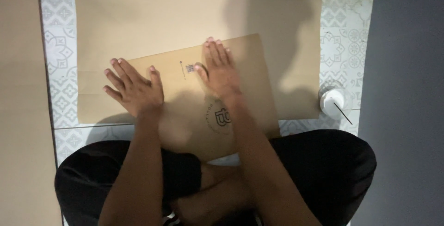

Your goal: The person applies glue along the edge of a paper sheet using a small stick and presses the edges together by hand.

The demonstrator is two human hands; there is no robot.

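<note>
Pressing flat on a brown cardboard sheet [203, 110], both hands are lying palm down with fingers spread and nothing clasped. The left hand [134, 89] is resting on the sheet's left edge, its fingers reaching past that edge onto the big brown paper [152, 18] underneath. The right hand [219, 69] is sitting on the sheet's upper middle, fingertips touching its far edge, thumb just beside a small square printed code [190, 68]. Each grip is open, flat against the surface, closing on nothing.

The cardboard sheet is lying tilted, its far-right corner turning higher than its far-left one. Its near edge is hanging over the person's lap, off the big paper. A round printed mark [222, 117] is showing on the sheet, just beside the right forearm, nearer the person than the code.

The big brown paper is spreading out beyond the sheet on the left, the right and the far side, and it is covering a patterned white tiled floor [60, 45], which is showing as a border around it. To the right of the sheet, near the big paper's near-right corner, a small clear cup with a white lid [334, 100] is standing on the tiles, with a thin dark stick poking out. The person's black trousers [333, 170] are filling the space below the sheet.
</note>
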